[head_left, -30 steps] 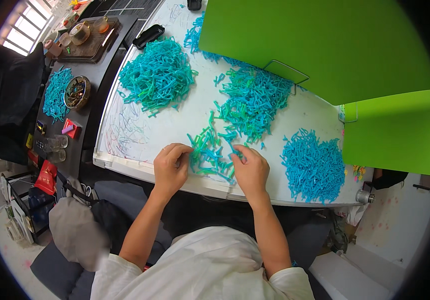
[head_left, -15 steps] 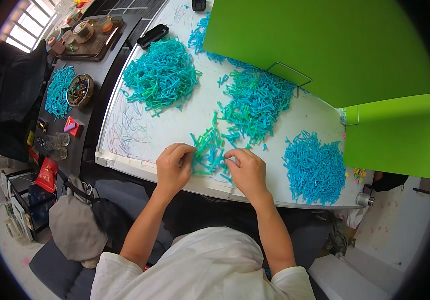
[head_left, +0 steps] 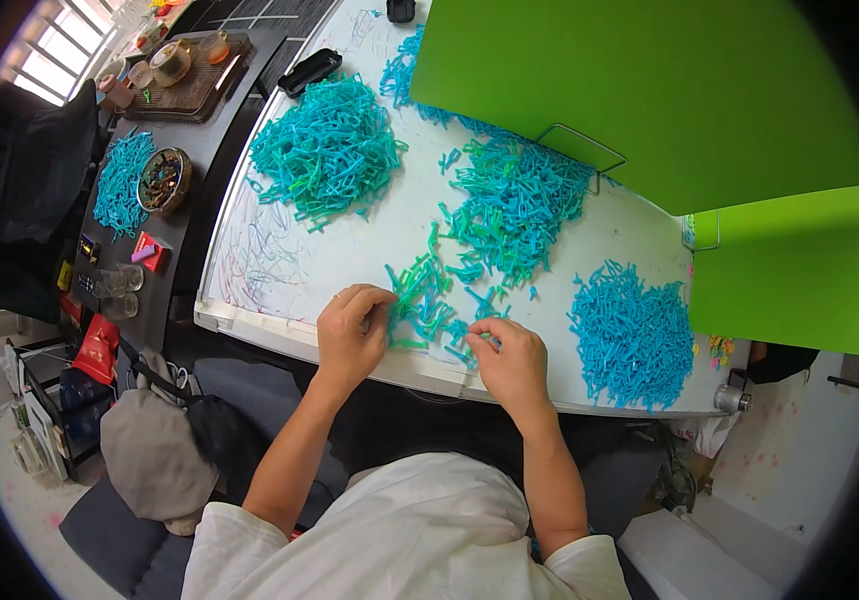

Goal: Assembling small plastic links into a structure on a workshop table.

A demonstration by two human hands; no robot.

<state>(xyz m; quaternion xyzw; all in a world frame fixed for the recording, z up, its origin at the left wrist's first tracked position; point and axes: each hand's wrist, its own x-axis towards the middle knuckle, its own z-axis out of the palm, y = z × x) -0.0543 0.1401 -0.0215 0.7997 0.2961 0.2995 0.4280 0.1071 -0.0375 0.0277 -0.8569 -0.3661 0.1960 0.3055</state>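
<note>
My left hand [head_left: 355, 332] is closed, thumb against curled fingers, at the left edge of a small loose heap of green and blue plastic pieces [head_left: 418, 300]. What it holds, if anything, is hidden. On the heap's right side, my right hand [head_left: 515, 365] pinches with thumb and forefinger close to several blue pieces; whether one is in the pinch is too small to tell. Just beyond lies a larger mixed blue-green pile [head_left: 510, 205]. A tall teal pile [head_left: 328, 150] stands at the far left of the white board, and an all-blue pile [head_left: 635, 335] at its right.
Green panels [head_left: 650, 100] with wire brackets stand over the board's far right. A black open case [head_left: 310, 72] lies behind the teal pile. On the dark side table [head_left: 175, 240] at left are a tea tray [head_left: 190, 85], a bowl [head_left: 164, 180], glasses and more blue pieces.
My right hand has moved a little right and toward me, away from the small heap. A few blue pieces now lie apart beside it. My left hand has hardly moved.
</note>
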